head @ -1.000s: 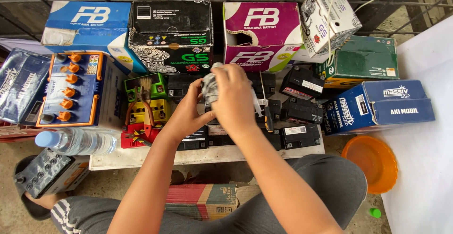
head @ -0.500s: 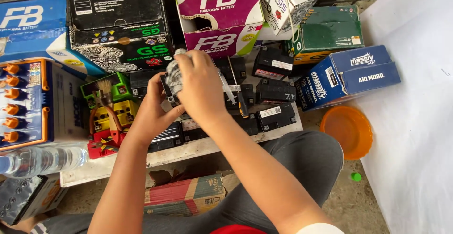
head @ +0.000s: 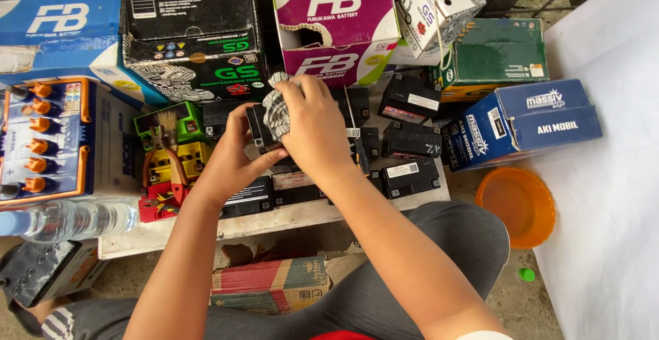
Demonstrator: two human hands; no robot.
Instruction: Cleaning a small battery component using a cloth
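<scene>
At the centre of the frame, we grip a small black battery [head: 257, 129] with our left hand [head: 230, 165], fingers clamped on its side, while our right hand [head: 312, 131] closes over a grey-white rag [head: 276, 110] pressed on the battery's top. Both sit above the white board [head: 274, 220] crowded with more black batteries [head: 410, 141]. At lower right lies an orange bowl [head: 516, 204]; at lower left, a water bottle [head: 68, 220].

Both forearms rise from the lower frame to centre; left hand [head: 230, 165] cupped, fingers curled, right hand [head: 312, 131] clenched above it
</scene>
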